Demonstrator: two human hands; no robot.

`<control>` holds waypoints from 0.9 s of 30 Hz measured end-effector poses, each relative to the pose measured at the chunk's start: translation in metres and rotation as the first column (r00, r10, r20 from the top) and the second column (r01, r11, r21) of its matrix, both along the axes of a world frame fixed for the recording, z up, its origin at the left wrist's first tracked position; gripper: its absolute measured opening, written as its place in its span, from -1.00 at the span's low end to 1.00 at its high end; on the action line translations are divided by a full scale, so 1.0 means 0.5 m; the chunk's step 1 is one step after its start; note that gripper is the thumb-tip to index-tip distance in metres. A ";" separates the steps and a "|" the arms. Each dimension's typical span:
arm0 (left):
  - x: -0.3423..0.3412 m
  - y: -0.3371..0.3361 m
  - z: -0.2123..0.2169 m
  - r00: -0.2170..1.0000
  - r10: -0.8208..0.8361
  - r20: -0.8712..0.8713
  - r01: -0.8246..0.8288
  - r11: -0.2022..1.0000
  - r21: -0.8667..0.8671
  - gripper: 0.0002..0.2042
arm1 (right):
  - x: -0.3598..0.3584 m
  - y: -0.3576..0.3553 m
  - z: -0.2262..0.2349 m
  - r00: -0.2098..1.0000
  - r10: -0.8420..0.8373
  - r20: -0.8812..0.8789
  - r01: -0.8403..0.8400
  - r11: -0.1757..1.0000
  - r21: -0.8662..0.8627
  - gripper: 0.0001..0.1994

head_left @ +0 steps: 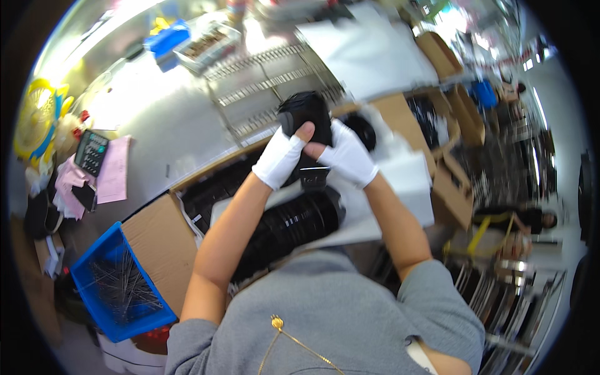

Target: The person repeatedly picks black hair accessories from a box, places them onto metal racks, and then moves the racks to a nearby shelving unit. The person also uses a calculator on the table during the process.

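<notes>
Across the upper left stretches a shiny metal worktop (172, 125), brightest where light glares off it. Along its near side, in front of the person's body, lies an open cardboard box (164, 234), one flap spread out to the left and rows of dark contents inside. White sheets (369, 56) cover an area at the far side, and just left of them lies a wire rack (262, 87) with ridged crossbars. At the lower left, beside the flap, a tilted blue bin (144, 325) holds a tangle of thin metal rods (125, 284). A thick black roll-shaped stack (300, 219) lies below the forearms, with white wrapping (369, 219) beside and under its right end. Above it, roughly mid-view, the two hands, in white gloves that leave the thumbs bare, meet around a black bundle (315, 112). The left hand (281, 153) grips its left side and the right hand (347, 150) its lower right, both curled to its width, thumbs on the near face; the other fingers are mostly hidden. A round black piece (360, 130) sits just right of the right hand. On the left of the worktop, pink paper (115, 172) lies beside and partly under a dark calculator (92, 152). Smallest, a black tag (314, 177) with pale marks shows just below the hands; whether it is attached to the bundle cannot be told.
</notes>
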State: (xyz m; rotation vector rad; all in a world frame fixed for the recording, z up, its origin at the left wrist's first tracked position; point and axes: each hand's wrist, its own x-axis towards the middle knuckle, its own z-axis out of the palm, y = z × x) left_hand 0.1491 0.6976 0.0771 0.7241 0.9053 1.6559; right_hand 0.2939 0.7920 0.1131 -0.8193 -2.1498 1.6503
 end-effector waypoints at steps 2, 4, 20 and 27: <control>0.026 0.008 -0.005 0.952 -0.037 -0.304 0.067 0.994 0.089 -0.37 | 0.119 -0.013 0.021 0.981 -0.180 0.068 0.167 0.973 0.161 -0.54; 0.016 0.014 -0.022 0.642 0.229 -0.732 -0.247 0.965 0.085 -0.45 | 0.218 -0.031 0.018 0.947 -0.316 0.056 0.235 0.800 0.552 -0.54; -0.168 0.054 -0.123 -0.194 -0.111 -0.975 -0.608 0.793 0.031 -0.21 | 0.272 -0.117 -0.133 0.836 -0.176 0.520 -0.328 0.599 0.731 -0.28; -0.071 0.118 0.121 0.347 0.377 -0.859 -0.577 0.807 0.121 -0.66 | 0.305 0.024 -0.163 0.945 -0.250 0.212 -0.060 0.503 0.862 -0.29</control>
